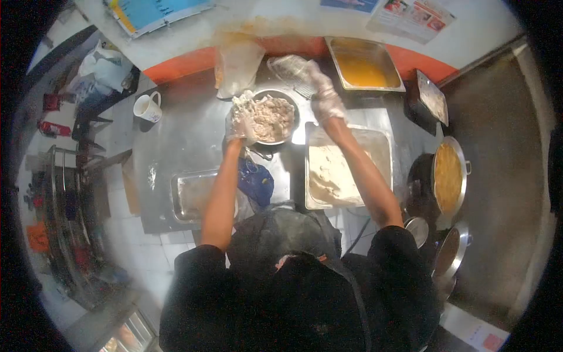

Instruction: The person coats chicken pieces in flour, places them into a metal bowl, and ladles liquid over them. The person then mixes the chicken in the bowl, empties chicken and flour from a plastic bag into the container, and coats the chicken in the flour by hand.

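Black shirt (305, 305): nearest the camera, across the bottom of the frame, with both bare forearms reaching up over the metal table (193, 132).
Left hand (241, 122): in a clear plastic glove, at the left rim of the round pan (297, 111), upper middle of the frame. Pale, clumpy food lies against its fingers, and they look partly curled; whether they grip it, I cannot tell.
Right hand (328, 104): gloved too, raised between the pan and the pale powder, fingers pointing up the frame near the crumpled clear plastic (284, 66). It is blurred, so whether the fingers are released or clenched, I cannot tell.
Clumpy mix (272, 119): in the round pan, beside the left hand, wet-looking and uneven.
Pale powder (331, 173): in a deep rectangular tray (307, 176) right of centre, its surface ridged and hollowed.
How far along: judging by the lumps, the mix has been worked at least partly, and much of it sits in the pan; the powder looks disturbed, though no separate pieces can be made out there. How much is left, I cannot tell.
Around: blue cloth (256, 183) below the pan, shallow metal tray (176, 202) at lower left, white mug (146, 108) at upper left, orange-yellow contents (360, 71) in a container at upper right.
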The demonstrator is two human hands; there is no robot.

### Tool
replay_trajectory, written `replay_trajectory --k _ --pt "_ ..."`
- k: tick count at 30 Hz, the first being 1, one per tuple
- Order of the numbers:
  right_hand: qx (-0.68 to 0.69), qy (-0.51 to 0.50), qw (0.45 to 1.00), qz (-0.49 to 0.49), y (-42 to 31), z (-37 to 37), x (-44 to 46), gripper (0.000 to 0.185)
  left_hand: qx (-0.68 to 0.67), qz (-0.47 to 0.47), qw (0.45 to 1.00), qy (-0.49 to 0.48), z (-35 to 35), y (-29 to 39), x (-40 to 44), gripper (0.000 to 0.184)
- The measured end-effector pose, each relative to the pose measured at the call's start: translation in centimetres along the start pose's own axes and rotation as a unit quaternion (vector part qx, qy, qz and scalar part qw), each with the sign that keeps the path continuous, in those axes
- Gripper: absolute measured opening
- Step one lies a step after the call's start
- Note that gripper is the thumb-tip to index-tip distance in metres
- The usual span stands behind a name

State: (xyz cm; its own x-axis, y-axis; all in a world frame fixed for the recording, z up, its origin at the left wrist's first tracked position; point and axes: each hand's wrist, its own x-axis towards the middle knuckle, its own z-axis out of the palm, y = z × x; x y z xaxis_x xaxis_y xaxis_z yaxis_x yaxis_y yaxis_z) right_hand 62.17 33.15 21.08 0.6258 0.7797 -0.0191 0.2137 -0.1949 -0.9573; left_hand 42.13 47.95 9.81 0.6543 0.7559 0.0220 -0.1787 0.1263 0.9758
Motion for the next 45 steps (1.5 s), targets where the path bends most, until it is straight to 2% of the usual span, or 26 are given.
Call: replay_trajectory --k 4,5,7,8,9,10,11,12,13,14,15,16,17,20,22,23,24,27,29,32,34,36,37,40,44,45 --pt "-0.068 0.106 0.992 0.006 -2.7 -8.1 -6.7 0.071 0.257 0.071 0.964 0.010 1.2 -1.0 -1.2 0.047" --pt "-0.045 0.098 0.993 0.043 0.1 -10.6 -8.4 0.069 0.431 0.132 0.893 -0.003 1.9 -1.0 -2.0 0.047" --pt "-0.056 0.131 0.987 0.076 3.8 -14.5 -13.0 0.067 0.761 0.286 0.581 -0.010 5.9 -0.2 -5.5 0.047" --pt "-0.065 0.150 0.983 0.086 5.4 -16.2 -15.4 0.067 0.828 0.288 0.480 0.037 9.5 0.4 -7.2 0.046" --pt "-0.075 0.171 0.978 0.090 6.9 -17.4 -17.6 0.066 0.677 0.356 0.645 -0.014 10.5 -3.1 -7.7 0.051" --pt "-0.086 0.190 0.974 0.087 8.1 -18.1 -19.3 0.066 0.491 0.234 0.815 -0.202 14.4 -2.7 -8.6 0.052" --pt "-0.097 0.208 0.970 0.083 9.3 -18.6 -20.8 0.065 0.269 0.043 0.913 -0.303 18.3 -2.2 -9.5 0.054" --pt "-0.108 0.223 0.966 0.074 10.4 -18.7 -22.3 0.064 0.128 0.012 0.942 -0.310 20.6 -4.5 -10.2 0.057" --pt "-0.125 0.231 0.963 0.058 11.3 -18.7 -23.3 0.064 -0.016 -0.020 0.949 -0.314 23.3 -4.6 -11.0 0.062" --pt "-0.146 0.237 0.960 0.037 12.2 -18.8 -24.2 0.063 0.306 -0.032 0.820 -0.483 25.6 -4.6 -10.8 0.070" --pt "-0.168 0.241 0.956 0.011 12.9 -18.9 -24.4 0.063 0.582 -0.036 0.567 -0.581 27.5 -3.5 -10.7 0.078" --pt "-0.203 0.241 0.949 -0.019 13.4 -19.3 -24.5 0.062 0.582 -0.036 0.565 -0.584 28.0 -5.5 -11.4 0.078" --pt "-0.241 0.240 0.939 -0.055 13.9 -19.7 -24.2 0.061 0.378 0.078 0.717 -0.581 27.7 -8.8 -12.4 0.083" --pt "-0.273 0.221 0.929 -0.112 14.4 -20.7 -23.3 0.060 0.160 0.075 0.791 -0.586 27.6 -15.2 -13.0 0.072" --pt "-0.176 0.196 0.962 -0.077 13.8 -20.2 -24.5 0.061 0.460 0.267 0.609 -0.588 29.2 -12.8 -14.4 0.040" --pt "-0.072 0.180 0.979 -0.059 13.4 -20.4 -23.5 0.062 0.327 0.160 0.720 -0.591 28.4 -15.4 -14.4 0.041" --pt "-0.069 0.182 0.979 -0.065 13.6 -20.6 -23.2 0.062 0.459 0.228 0.642 -0.571 28.2 -14.2 -15.2 0.043" --pt "-0.047 0.125 0.990 0.033 13.0 -20.9 -23.7 0.062 0.385 0.041 0.673 -0.630 26.8 -11.3 -15.0 0.044" --pt "-0.069 0.104 0.989 0.081 11.2 -21.1 -23.5 0.062 0.514 0.013 0.580 -0.632 27.4 -5.7 -14.5 0.035" --pt "-0.152 0.044 0.972 0.174 11.5 -20.0 -23.2 0.060 0.494 0.125 0.562 -0.652 22.0 -9.4 -14.3 0.036" --pt "-0.206 0.005 0.953 0.222 11.0 -18.8 -23.0 0.057 0.475 0.156 0.532 -0.683 22.3 -5.9 -13.5 0.037" --pt "-0.280 -0.099 0.916 0.269 9.8 -17.6 -21.9 0.055 0.561 -0.039 0.434 -0.704 23.1 -4.9 -13.7 0.043" --pt "-0.304 -0.133 0.900 0.284 10.0 -16.9 -21.9 0.054 0.525 -0.044 0.493 -0.692 22.5 -6.4 -14.1 0.033" --pt "-0.395 -0.050 0.914 0.080 14.4 -14.4 -23.1 0.052 0.563 -0.135 0.510 -0.636 22.3 -6.4 -14.3 0.037" --pt "-0.365 -0.166 0.916 0.032 14.5 -12.8 -23.5 0.042 0.490 -0.219 0.613 -0.580 20.9 -5.6 -14.2 0.046" --pt "-0.348 -0.209 0.913 0.037 14.3 -12.4 -23.3 0.040 0.345 -0.264 0.759 -0.485 20.7 -5.4 -15.0 0.046"
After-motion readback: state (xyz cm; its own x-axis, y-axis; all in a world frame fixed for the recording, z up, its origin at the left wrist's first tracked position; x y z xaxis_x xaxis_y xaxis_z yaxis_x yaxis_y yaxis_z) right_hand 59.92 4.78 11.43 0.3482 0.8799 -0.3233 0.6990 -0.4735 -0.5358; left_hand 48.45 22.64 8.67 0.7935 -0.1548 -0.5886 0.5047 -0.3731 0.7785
